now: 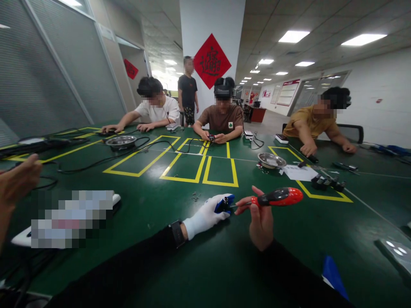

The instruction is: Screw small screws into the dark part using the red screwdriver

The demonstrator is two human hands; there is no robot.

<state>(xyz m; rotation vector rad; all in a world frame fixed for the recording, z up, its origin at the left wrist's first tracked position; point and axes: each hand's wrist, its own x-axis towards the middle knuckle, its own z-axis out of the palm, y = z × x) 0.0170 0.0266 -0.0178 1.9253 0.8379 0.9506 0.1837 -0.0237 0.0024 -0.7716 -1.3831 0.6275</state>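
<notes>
My left hand (208,212) wears a white glove with blue fingertips and is closed around a small black part (225,202) with a shiny round end; its exact kind is too small to tell. A red and black screwdriver (278,196) lies in the fingers of my right hand (261,220), which is bare. Its shaft points left, and the tip reaches the black part at the glove. Several small screws (195,196) are scattered on the green table (154,222) just beyond my left wrist.
Metal bowls (271,160) (121,142) stand on the far side, with white paper (300,172) and several black parts (327,183) at right. A white device (114,199) lies at left, beside another person's hand (24,177). Black cables (86,167) cross the table; co-workers sit opposite.
</notes>
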